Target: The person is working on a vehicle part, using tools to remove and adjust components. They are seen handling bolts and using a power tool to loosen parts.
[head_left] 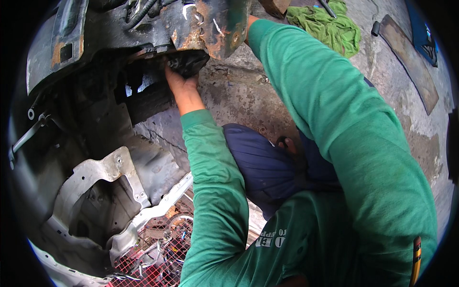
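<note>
My left hand (184, 86) reaches up beneath a dark, rust-patched steel frame (220, 38) and grips a black metal part (193, 64) with a silvery bolt head (173, 63) in it; some fingers are hidden behind the part. My right hand (250, 26) is at the far side of the frame, mostly hidden behind it, with only a bit of skin showing past the green cuff. Black hoses (138, 16) run along the top of the frame.
A bare metal wheel-well panel (105, 162) and a metal rod (26, 136) are on the left, above a red wire grid (124, 268) with loose parts. A green cloth (325, 33), flat metal plate (406, 62) and blue object (425, 38) lie on the concrete (406, 138).
</note>
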The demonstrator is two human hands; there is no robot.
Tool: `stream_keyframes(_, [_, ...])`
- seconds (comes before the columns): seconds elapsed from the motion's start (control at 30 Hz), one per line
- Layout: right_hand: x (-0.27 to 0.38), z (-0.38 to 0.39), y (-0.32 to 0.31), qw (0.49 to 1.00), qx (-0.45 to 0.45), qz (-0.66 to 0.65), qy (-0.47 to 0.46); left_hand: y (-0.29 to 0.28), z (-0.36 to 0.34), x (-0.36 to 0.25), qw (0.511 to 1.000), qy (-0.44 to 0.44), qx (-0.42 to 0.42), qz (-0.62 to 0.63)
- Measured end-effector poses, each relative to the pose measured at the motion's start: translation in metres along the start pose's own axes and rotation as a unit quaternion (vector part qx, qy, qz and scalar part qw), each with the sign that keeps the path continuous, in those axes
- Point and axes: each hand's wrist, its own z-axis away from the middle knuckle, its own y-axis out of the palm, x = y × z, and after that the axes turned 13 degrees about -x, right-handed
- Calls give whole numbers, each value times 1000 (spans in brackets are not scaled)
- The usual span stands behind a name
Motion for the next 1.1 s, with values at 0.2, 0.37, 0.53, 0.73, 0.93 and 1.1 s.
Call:
stream_keyframes(0.2, [0,-3,1,1000,-1,4,4,5,6,3,1000,3,-6,-15])
stream_keyframes(0.37, [6,-7,3,1000,4,21,3,5,3,1,999,15,-32,-1])
stream_keyframes(0.53, [5,-5,10,1000,-1,11,1,5,3,0,1000,16,-15,1])
stream_keyframes(0.73, [0,-2,17,1000,-11,-8,-5,7,4,1,999,20,-48,-7])
stream_keyframes(0.93, [-3,-7,19,1000,-12,-21,-10,6,5,1,1000,11,-22,-3])
stream_keyframes(1.1, [0,-14,32,999,-13,-43,-18,3,8,-1,999,11,-33,-8])
